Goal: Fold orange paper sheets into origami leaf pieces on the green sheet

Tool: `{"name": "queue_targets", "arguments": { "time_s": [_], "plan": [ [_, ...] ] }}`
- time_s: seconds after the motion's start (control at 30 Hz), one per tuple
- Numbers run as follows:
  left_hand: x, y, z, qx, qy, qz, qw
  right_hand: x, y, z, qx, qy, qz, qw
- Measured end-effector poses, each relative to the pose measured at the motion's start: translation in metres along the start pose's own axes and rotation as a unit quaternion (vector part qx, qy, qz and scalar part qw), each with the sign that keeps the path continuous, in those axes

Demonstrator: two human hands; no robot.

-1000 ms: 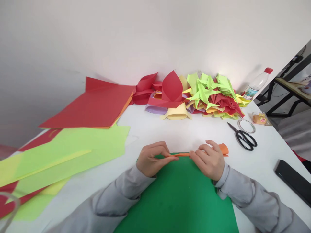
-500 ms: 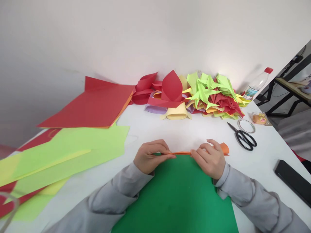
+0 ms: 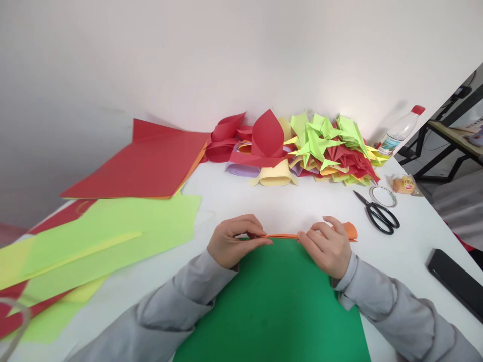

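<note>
A narrow folded piece of orange paper (image 3: 282, 236) stretches between my two hands, just above the far edge of a green sheet (image 3: 279, 301). My left hand (image 3: 236, 240) pinches its left end between thumb and fingers. Toward the other end, my right hand (image 3: 327, 246) grips the same strip with bent fingers, its index finger and thumb along the fold. A loose, curved orange end sticks out past the right hand. The fingertips partly hide the strip at both grips.
Red sheets (image 3: 139, 163) and lime-green paper (image 3: 151, 216) lie at left. Along the wall are red paper shapes (image 3: 267, 136) and folded lime-green pieces (image 3: 320, 141). At right are scissors (image 3: 380, 216), a tape roll (image 3: 384, 196), a wrapped snack (image 3: 403, 184), a bottle (image 3: 402, 128) and a black case (image 3: 455, 281).
Both hands keep their hold on the orange paper. My right hand has shifted very slightly to the right along with the strip's loose end; the rest looks nearly the same.
</note>
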State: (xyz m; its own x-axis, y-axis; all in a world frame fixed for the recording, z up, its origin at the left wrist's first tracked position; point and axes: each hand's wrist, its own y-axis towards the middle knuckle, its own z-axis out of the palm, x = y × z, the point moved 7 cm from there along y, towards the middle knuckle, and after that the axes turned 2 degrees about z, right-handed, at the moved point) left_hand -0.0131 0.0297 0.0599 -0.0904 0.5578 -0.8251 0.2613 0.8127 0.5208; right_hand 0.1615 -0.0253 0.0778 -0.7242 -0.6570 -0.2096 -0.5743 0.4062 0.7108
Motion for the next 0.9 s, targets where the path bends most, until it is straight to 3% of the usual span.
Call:
{"name": "queue_targets", "arguments": {
  "time_s": [0.37, 0.47, 0.63, 0.9],
  "plan": [
    [-0.001, -0.001, 0.002, 0.035, 0.03, -0.002, 0.999, 0.001, 0.001, 0.0, 0.0, 0.014, -0.003, 1.0],
    [-0.011, -0.003, 0.006, 0.044, 0.097, 0.057, 0.993, 0.003, 0.002, -0.001, 0.002, 0.016, -0.014, 1.0],
    [-0.03, -0.012, 0.028, 0.084, 0.173, 0.174, 0.966, 0.01, 0.004, 0.0, 0.02, 0.026, -0.03, 0.999],
    [-0.036, -0.015, 0.038, 0.08, 0.191, 0.209, 0.956, 0.017, 0.007, -0.003, 0.013, 0.037, -0.044, 0.998]
  ]
}}
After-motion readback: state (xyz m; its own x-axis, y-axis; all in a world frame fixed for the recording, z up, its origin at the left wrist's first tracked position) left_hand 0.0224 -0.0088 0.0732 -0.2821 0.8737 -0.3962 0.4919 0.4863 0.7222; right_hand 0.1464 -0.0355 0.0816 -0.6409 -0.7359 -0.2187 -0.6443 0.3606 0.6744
